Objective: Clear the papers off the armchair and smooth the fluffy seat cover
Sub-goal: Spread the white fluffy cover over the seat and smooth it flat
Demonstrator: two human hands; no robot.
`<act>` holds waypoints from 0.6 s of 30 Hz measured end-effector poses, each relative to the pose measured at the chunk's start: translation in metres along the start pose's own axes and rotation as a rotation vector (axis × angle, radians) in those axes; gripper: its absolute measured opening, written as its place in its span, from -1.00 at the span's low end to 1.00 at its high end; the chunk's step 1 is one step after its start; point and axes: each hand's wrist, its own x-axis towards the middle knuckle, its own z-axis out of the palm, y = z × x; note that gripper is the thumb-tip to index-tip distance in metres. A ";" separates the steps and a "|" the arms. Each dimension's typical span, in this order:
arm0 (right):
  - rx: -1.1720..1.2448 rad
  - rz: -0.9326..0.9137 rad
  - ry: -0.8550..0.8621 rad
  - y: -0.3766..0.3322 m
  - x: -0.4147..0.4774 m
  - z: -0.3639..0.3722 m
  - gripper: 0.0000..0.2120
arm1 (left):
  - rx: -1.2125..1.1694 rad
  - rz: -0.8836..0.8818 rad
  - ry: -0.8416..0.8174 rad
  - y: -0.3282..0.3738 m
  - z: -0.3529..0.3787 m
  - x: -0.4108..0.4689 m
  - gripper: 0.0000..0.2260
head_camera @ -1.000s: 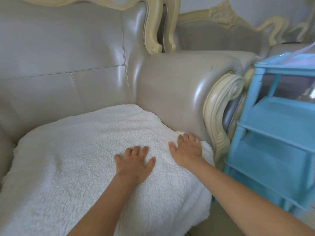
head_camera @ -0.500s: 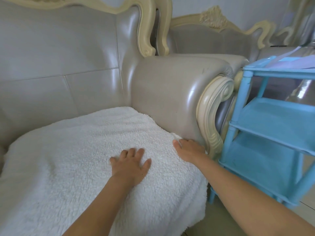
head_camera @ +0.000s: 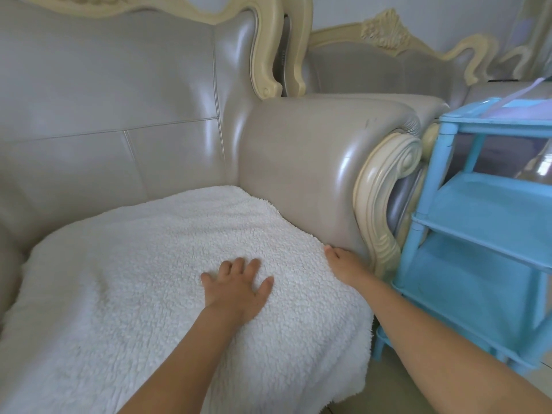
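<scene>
A white fluffy seat cover (head_camera: 143, 279) lies over the seat of a grey leather armchair (head_camera: 125, 94) with cream carved trim. My left hand (head_camera: 237, 289) rests flat on the cover near its front right, fingers spread. My right hand (head_camera: 346, 264) is at the cover's right edge, its fingers tucked down between the cover and the armrest (head_camera: 313, 162), so the fingertips are hidden. No papers lie on the seat. Some papers (head_camera: 519, 106) lie on top of the blue shelf at the right.
A light blue plastic shelf unit (head_camera: 478, 222) stands tight against the armchair's right side. A second matching armchair (head_camera: 373, 70) stands behind it. Bare floor (head_camera: 397, 383) shows below the cover's front right corner.
My right hand has slid off the top of the cover to its right edge and pushed down beside the armrest. My left hand stays flat, shifted slightly toward me.
</scene>
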 end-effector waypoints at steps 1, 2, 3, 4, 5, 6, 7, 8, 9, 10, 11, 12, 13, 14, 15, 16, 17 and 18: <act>0.056 -0.013 0.008 0.004 -0.002 0.000 -0.43 | 0.003 0.000 -0.003 0.001 0.000 0.000 -0.45; 0.087 -0.024 0.021 0.005 -0.004 0.001 -0.46 | 0.007 -0.001 -0.004 0.001 0.000 0.000 -0.46; 0.093 -0.037 0.041 0.007 -0.007 0.001 -0.49 | 0.008 -0.002 -0.003 0.001 0.000 0.000 -0.46; 0.083 -0.044 0.064 0.006 -0.009 0.001 -0.51 | 0.007 -0.002 0.000 0.001 0.000 0.000 -0.46; 0.066 -0.051 0.096 0.006 -0.012 0.001 -0.52 | 0.006 -0.002 0.001 0.002 0.000 0.000 -0.46; 0.067 -0.050 0.127 0.005 -0.016 0.001 -0.55 | 0.007 -0.003 -0.001 0.003 -0.001 0.000 -0.46; 0.087 -0.051 0.162 0.005 -0.018 0.002 -0.59 | 0.008 -0.004 -0.005 0.004 -0.001 -0.001 -0.47; 0.125 -0.046 0.195 0.006 -0.020 0.003 -0.64 | 0.010 -0.005 -0.010 0.004 -0.001 -0.001 -0.47; 0.183 -0.041 0.222 0.008 -0.022 0.005 -0.68 | 0.010 -0.007 -0.013 0.004 -0.001 -0.002 -0.47; 0.248 -0.034 0.235 0.010 -0.024 0.005 -0.70 | 0.009 -0.007 -0.014 0.004 -0.001 -0.002 -0.47; 0.303 -0.036 0.236 0.012 -0.024 0.006 -0.72 | 0.009 -0.006 -0.014 0.004 -0.001 -0.002 -0.47; 0.341 -0.044 0.223 0.013 -0.025 0.005 -0.72 | 0.011 -0.005 -0.011 0.004 -0.001 -0.002 -0.47; 0.366 -0.046 0.198 0.014 -0.025 0.003 -0.71 | 0.014 -0.004 -0.007 0.004 -0.001 -0.002 -0.47; 0.374 -0.034 0.161 0.015 -0.025 0.001 -0.69 | 0.015 -0.003 -0.004 0.003 -0.001 -0.002 -0.47; 0.377 -0.009 0.109 0.017 -0.025 -0.001 -0.65 | 0.014 -0.002 -0.004 0.003 -0.001 -0.001 -0.47; 0.373 0.029 0.052 0.018 -0.026 -0.004 -0.57 | 0.012 -0.001 -0.003 0.003 0.000 -0.002 -0.46; 0.378 0.064 0.014 0.020 -0.027 -0.006 -0.48 | 0.012 0.000 0.000 0.003 0.001 -0.002 -0.46; 0.388 0.090 -0.013 0.023 -0.026 -0.008 -0.42 | 0.012 0.000 0.002 0.004 0.001 -0.002 -0.46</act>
